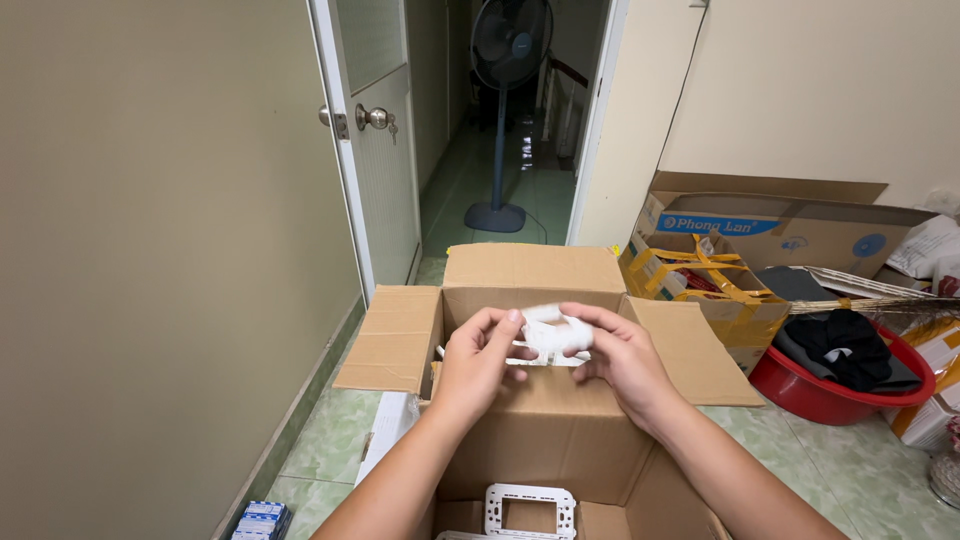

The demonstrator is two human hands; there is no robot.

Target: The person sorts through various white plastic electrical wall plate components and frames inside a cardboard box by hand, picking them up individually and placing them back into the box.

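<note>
Small white plastic fitting (553,338), blurred, held above open brown cardboard box (530,420). Left hand (478,362) pinches its left end, fingers curled; right hand (625,360) grips its right side. Looks light, rigid, thin prongs likely brittle; hold by the body. White rectangular plastic frame (530,510) lies in the box below.

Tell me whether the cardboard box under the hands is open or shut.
Open: the cardboard box has its flaps spread outward, and a white frame shows inside.

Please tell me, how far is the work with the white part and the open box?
Done: the box stands open, flaps spread. In hand: both hands, left and right, hold a small white part above it. Left: a white frame lies in the box, untouched.
</note>
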